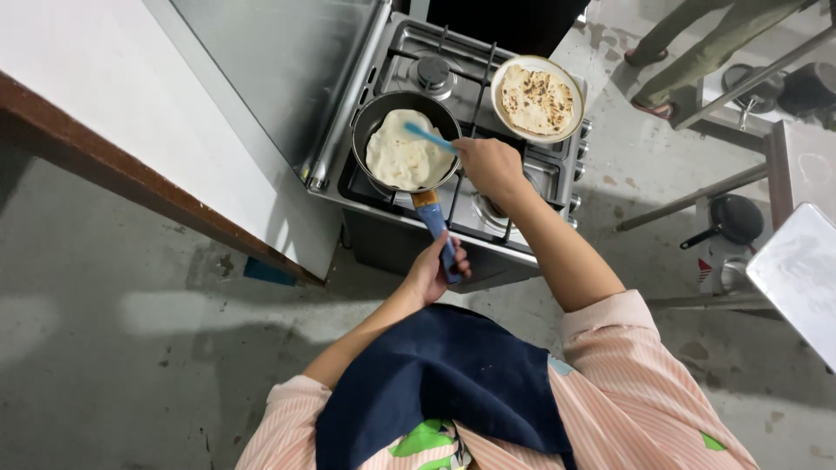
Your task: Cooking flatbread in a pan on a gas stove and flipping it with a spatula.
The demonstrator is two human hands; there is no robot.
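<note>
A dark frying pan sits on the near left burner of a steel gas stove. A pale round flatbread lies in it. My left hand grips the pan's blue handle. My right hand holds a light blue spatula whose blade rests on the flatbread's upper right part. A white plate with a browned, cooked flatbread sits on the stove's far right burner.
The stove's raised lid stands against a white wall at left. Another person's legs stand at the top right. Metal tables stand at right, with dark pans on a shelf below. The floor is grey concrete.
</note>
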